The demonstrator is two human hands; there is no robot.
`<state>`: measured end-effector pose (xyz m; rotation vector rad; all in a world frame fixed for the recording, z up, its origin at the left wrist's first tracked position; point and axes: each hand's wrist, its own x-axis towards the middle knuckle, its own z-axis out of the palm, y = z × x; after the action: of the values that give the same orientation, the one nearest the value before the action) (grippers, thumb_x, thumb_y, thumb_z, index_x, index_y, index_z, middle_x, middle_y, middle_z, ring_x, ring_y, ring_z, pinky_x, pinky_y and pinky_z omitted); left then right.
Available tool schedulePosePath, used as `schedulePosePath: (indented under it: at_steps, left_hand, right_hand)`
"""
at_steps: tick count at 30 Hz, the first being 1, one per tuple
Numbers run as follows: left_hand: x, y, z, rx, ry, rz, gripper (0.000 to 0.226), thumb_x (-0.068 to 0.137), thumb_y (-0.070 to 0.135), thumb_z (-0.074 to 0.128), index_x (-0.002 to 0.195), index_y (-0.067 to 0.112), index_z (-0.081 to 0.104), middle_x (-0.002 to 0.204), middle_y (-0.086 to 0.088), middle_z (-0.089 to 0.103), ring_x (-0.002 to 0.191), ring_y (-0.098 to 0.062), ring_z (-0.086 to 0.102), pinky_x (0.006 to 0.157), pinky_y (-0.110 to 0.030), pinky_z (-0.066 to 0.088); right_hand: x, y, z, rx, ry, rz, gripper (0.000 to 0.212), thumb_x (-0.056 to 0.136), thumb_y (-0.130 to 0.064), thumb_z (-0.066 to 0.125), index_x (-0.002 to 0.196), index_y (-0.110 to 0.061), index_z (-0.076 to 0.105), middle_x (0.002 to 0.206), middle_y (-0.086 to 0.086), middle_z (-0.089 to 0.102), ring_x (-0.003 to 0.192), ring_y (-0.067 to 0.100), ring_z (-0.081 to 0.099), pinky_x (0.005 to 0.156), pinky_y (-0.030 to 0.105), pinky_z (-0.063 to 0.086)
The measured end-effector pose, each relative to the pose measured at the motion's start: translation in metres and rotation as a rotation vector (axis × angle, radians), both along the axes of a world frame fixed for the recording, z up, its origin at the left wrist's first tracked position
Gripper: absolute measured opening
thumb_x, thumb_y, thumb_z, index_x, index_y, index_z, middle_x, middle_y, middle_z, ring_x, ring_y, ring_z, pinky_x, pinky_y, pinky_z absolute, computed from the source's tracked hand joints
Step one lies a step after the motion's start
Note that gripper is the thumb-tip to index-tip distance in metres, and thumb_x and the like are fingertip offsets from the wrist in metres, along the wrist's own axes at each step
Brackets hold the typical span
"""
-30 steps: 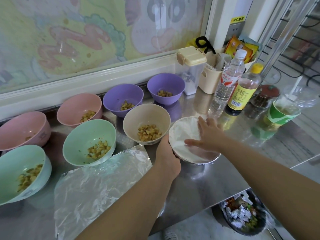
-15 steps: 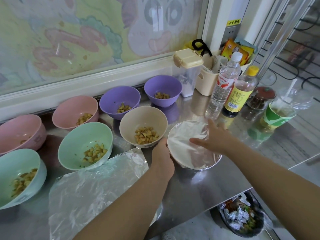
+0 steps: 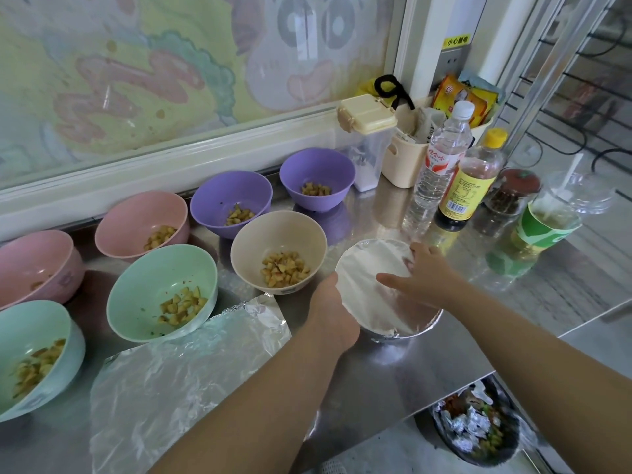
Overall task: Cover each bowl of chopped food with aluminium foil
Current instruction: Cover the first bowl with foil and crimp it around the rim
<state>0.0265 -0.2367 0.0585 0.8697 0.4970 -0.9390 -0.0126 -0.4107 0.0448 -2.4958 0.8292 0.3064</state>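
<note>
A foil-covered bowl (image 3: 372, 285) stands on the steel counter (image 3: 564, 285). My left hand (image 3: 333, 311) grips its near left rim, fingers hidden behind the hand. My right hand (image 3: 422, 273) lies flat on the foil top, fingers spread. A loose sheet of aluminium foil (image 3: 178, 378) lies on the counter to the left. Uncovered bowls of chopped food stand around: a beige bowl (image 3: 278, 251), two purple bowls (image 3: 231, 201) (image 3: 316, 177), two green bowls (image 3: 160, 290) (image 3: 30, 357) and two pink bowls (image 3: 140, 222) (image 3: 34, 265).
Behind the covered bowl stand a water bottle (image 3: 434, 169), a yellow-capped sauce bottle (image 3: 468, 183), a jar (image 3: 509, 196) and a green-sleeved cup (image 3: 543, 227). A lidded container (image 3: 367, 142) and a cream caddy (image 3: 407, 159) sit by the window. A bin of scraps (image 3: 475, 429) is below the counter edge.
My right hand slid slightly toward the bowl's far right rim on the foil. My left hand stays at the rim. The view shifted a little.
</note>
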Motion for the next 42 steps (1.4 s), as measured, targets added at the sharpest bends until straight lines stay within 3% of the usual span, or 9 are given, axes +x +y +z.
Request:
schedulePosePath:
  at_steps: [4, 6, 10, 14, 18, 24, 28, 34, 42]
  left_hand:
    - [0.003, 0.002, 0.007, 0.07, -0.031, 0.13, 0.034, 0.105, 0.025, 0.042, 0.099, 0.006, 0.07, 0.086, -0.01, 0.077, 0.077, -0.023, 0.073, 0.076, -0.037, 0.057]
    - [-0.004, 0.007, 0.01, 0.181, -0.018, 0.144, 0.027, 0.104, 0.025, 0.046, 0.095, 0.011, 0.067, 0.07, -0.001, 0.074, 0.073, -0.016, 0.067, 0.07, -0.028, 0.054]
    - [-0.021, 0.017, 0.004, 0.32, 0.12, 0.037, 0.029, 0.101, 0.031, 0.05, 0.114, 0.006, 0.058, 0.101, -0.011, 0.058, 0.1, -0.029, 0.054, 0.099, -0.038, 0.039]
    - [-0.026, 0.02, 0.011, 0.213, 0.191, -0.092, 0.033, 0.098, 0.024, 0.044, 0.07, 0.007, 0.043, 0.064, -0.014, 0.043, 0.063, -0.023, 0.033, 0.064, -0.03, 0.035]
    - [-0.019, 0.019, 0.024, 0.151, 0.156, -0.118, 0.036, 0.1, 0.024, 0.042, 0.075, 0.0, 0.049, 0.081, -0.017, 0.048, 0.075, -0.027, 0.044, 0.072, -0.032, 0.039]
    - [-0.017, 0.017, 0.044, 0.015, 0.195, -0.068, 0.037, 0.101, 0.028, 0.041, 0.096, -0.001, 0.064, 0.087, -0.02, 0.07, 0.074, -0.035, 0.067, 0.041, -0.035, 0.054]
    - [-0.015, 0.015, 0.05, 0.009, 0.2, -0.067, 0.042, 0.102, 0.032, 0.037, 0.1, 0.004, 0.068, 0.085, -0.018, 0.074, 0.083, -0.034, 0.066, 0.047, -0.038, 0.057]
    - [-0.01, 0.016, 0.06, -0.02, 0.143, -0.13, 0.048, 0.102, 0.033, 0.033, 0.091, -0.001, 0.065, 0.076, -0.021, 0.073, 0.057, -0.034, 0.072, 0.07, -0.04, 0.055]
    - [0.003, 0.011, 0.054, 0.023, 0.099, -0.09, 0.04, 0.1, 0.033, 0.044, 0.091, 0.001, 0.064, 0.07, -0.017, 0.073, 0.08, -0.033, 0.067, 0.077, -0.044, 0.05]
  right_hand:
    - [0.0, -0.016, 0.003, -0.019, 0.075, -0.047, 0.109, 0.081, -0.076, 0.061, 0.151, 0.001, 0.029, 0.148, 0.024, 0.043, 0.13, 0.038, 0.05, 0.105, 0.047, 0.046]
    - [0.002, -0.013, 0.006, -0.037, -0.005, -0.03, 0.104, 0.084, -0.07, 0.063, 0.156, -0.005, 0.024, 0.155, 0.021, 0.035, 0.138, 0.039, 0.043, 0.11, 0.049, 0.041]
    - [0.01, 0.004, 0.004, -0.076, -0.131, 0.146, 0.109, 0.074, -0.086, 0.05, 0.16, -0.027, 0.018, 0.167, 0.008, 0.018, 0.153, 0.034, 0.016, 0.122, 0.056, 0.022]
    - [0.014, 0.02, 0.002, -0.115, -0.022, 0.22, 0.12, 0.049, -0.107, 0.037, 0.153, -0.051, 0.014, 0.169, -0.003, 0.008, 0.156, 0.031, 0.001, 0.118, 0.066, 0.012]
    - [0.017, 0.024, 0.002, -0.138, 0.042, 0.237, 0.132, 0.035, -0.113, 0.032, 0.151, -0.055, 0.009, 0.166, -0.002, 0.005, 0.154, 0.034, -0.003, 0.113, 0.077, 0.01]
    - [0.016, 0.029, -0.005, -0.18, 0.081, 0.248, 0.14, 0.036, -0.107, 0.044, 0.153, -0.052, -0.007, 0.166, 0.0, -0.005, 0.153, 0.036, -0.008, 0.109, 0.082, 0.005]
    - [0.016, 0.03, -0.006, -0.183, 0.075, 0.237, 0.139, 0.036, -0.106, 0.047, 0.153, -0.053, -0.007, 0.166, -0.001, -0.004, 0.154, 0.036, -0.007, 0.109, 0.082, 0.006]
    - [0.017, 0.031, -0.003, -0.113, 0.075, 0.201, 0.136, 0.037, -0.107, 0.043, 0.154, -0.052, 0.001, 0.168, 0.001, -0.005, 0.154, 0.038, -0.008, 0.111, 0.079, 0.008]
    - [0.014, 0.0, 0.004, 0.048, -0.237, 0.051, 0.13, 0.054, -0.103, 0.05, 0.16, -0.035, 0.019, 0.167, 0.003, 0.021, 0.153, 0.029, 0.021, 0.119, 0.059, 0.027]
